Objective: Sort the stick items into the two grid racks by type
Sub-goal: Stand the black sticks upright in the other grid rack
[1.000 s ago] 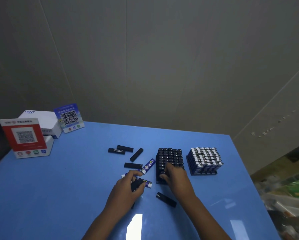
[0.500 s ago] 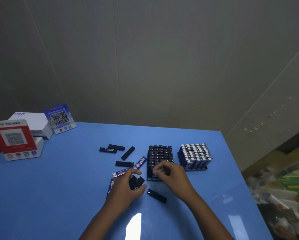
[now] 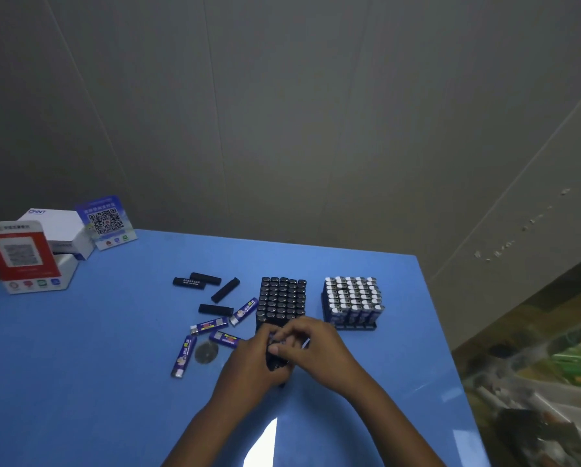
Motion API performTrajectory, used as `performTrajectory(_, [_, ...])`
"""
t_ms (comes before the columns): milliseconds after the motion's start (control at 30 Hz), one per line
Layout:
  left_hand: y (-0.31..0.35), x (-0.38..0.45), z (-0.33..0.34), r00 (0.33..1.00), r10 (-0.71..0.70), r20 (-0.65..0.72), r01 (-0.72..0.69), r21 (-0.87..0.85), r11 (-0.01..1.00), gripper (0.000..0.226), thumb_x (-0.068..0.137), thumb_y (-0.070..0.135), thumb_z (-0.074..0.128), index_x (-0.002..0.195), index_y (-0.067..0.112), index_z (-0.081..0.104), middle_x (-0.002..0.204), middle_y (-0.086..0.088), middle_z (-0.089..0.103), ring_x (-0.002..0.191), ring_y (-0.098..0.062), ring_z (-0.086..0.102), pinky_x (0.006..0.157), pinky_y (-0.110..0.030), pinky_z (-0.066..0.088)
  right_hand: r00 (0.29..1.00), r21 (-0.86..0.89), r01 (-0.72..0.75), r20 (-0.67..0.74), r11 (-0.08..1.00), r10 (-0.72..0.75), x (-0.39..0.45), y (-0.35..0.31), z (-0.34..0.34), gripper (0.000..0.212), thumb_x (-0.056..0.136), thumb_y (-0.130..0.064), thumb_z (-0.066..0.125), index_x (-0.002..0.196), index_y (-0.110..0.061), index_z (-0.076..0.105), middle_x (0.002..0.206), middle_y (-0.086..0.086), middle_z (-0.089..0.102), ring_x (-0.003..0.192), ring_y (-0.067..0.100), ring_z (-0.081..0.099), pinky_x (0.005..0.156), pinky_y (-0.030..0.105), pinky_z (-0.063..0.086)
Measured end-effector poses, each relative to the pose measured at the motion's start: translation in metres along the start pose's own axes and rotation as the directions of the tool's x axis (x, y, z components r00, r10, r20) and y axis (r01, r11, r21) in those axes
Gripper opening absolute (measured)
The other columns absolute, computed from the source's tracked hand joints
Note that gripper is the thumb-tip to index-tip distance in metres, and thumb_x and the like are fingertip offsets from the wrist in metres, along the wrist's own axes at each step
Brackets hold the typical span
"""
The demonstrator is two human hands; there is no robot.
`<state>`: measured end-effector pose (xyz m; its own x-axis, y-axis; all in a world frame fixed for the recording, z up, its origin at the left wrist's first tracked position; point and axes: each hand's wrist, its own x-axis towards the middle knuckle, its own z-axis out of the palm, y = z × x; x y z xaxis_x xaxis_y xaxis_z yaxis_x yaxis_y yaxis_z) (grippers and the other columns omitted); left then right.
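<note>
Head view: both hands meet just before the black rack (image 3: 282, 299) on the blue bench (image 3: 80, 348). Left hand (image 3: 253, 364) grip curled round several black sticks (image 3: 275, 360). Right hand (image 3: 316, 348) pinches at that bundle; what it holds cannot be told. White-capped rack (image 3: 351, 303) stands to the right. Loose black sticks (image 3: 215, 310) and blue sticks (image 3: 183, 357) lie left of the black rack.

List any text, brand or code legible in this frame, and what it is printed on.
"CHNT": white box.
QR code, caption blurred: blue sign.
QR code, header blurred: red sign.
White print, unreadable: black stick.
Label print, unreadable: blue stick.
</note>
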<state>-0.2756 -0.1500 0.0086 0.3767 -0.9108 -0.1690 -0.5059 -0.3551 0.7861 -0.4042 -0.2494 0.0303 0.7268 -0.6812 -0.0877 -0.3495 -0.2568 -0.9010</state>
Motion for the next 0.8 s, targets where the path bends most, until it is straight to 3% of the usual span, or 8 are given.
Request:
performTrajectory(100, [0.004,-0.007,0.013,1.000,-0.011,-0.028,0.012,0.039,0.999,0.039,0.068,0.048,0.064,0.103,0.041,0.049,0.082,0.017,0.066,0.076,-0.003,0.063,0.063,-0.031,0.053,0.997,0.057,-0.031,0.070,0.998,0.027,-0.007,0.007,-0.010,0.010,0.081,-0.025,0.081,0.085,-0.021,0.073,0.082,0.003,0.069,0.070,0.009,0.059,0.064,0.024,0.052])
performTrajectory(200, [0.006,-0.015,0.018,0.999,-0.019,-0.041,0.022,0.082,0.996,0.040,0.074,0.046,0.069,0.105,0.046,0.044,0.082,0.020,0.062,0.078,-0.001,0.062,0.064,-0.022,0.051,0.989,0.169,-0.068,0.144,0.983,0.043,-0.010,0.011,-0.022,0.009,0.088,-0.019,0.075,0.093,-0.013,0.070,0.084,0.010,0.070,0.073,0.012,0.062,0.061,0.022,0.050])
performTrajectory(367, [-0.005,-0.025,0.017,0.994,-0.090,-0.069,0.094,0.049,0.994,0.043,0.075,0.043,0.072,0.108,0.046,0.046,0.081,0.018,0.065,0.075,0.001,0.063,0.068,-0.025,0.054,0.994,0.307,-0.068,0.098,0.949,0.039,-0.006,0.014,-0.036,0.007,0.090,-0.008,0.071,0.096,-0.007,0.066,0.082,0.007,0.068,0.077,0.020,0.066,0.066,0.030,0.055])
performTrajectory(500, [-0.017,-0.029,0.013,0.989,-0.115,-0.089,0.115,-0.004,0.993,0.038,0.077,0.037,0.073,0.109,0.038,0.051,0.077,0.012,0.060,0.069,-0.006,0.060,0.068,-0.033,0.051,0.999,0.220,0.012,-0.048,0.976,-0.002,-0.001,0.015,-0.038,0.014,0.087,-0.007,0.074,0.095,-0.016,0.068,0.088,0.005,0.065,0.078,0.011,0.059,0.072,0.026,0.054])
performTrajectory(633, [-0.028,-0.028,0.006,0.989,-0.118,-0.092,0.117,-0.016,0.993,0.037,0.079,0.033,0.074,0.108,0.039,0.052,0.080,0.011,0.060,0.072,-0.007,0.061,0.068,-0.032,0.051,0.993,0.101,0.078,-0.098,0.992,-0.068,0.004,0.015,-0.032,0.017,0.084,-0.004,0.077,0.090,-0.017,0.068,0.088,0.003,0.066,0.072,0.010,0.060,0.070,0.025,0.053])
performTrajectory(800, [-0.039,-0.019,-0.005,0.990,-0.110,-0.086,0.107,-0.035,0.994,0.037,0.080,0.032,0.075,0.106,0.043,0.051,0.079,0.008,0.058,0.071,-0.007,0.060,0.065,-0.034,0.052,0.979,-0.101,0.128,-0.145,0.987,-0.141,0.016,0.022,-0.018,0.018,0.082,-0.005,0.079,0.090,-0.019,0.069,0.089,-0.007,0.065,0.079,0.012,0.064,0.074,0.023,0.055])
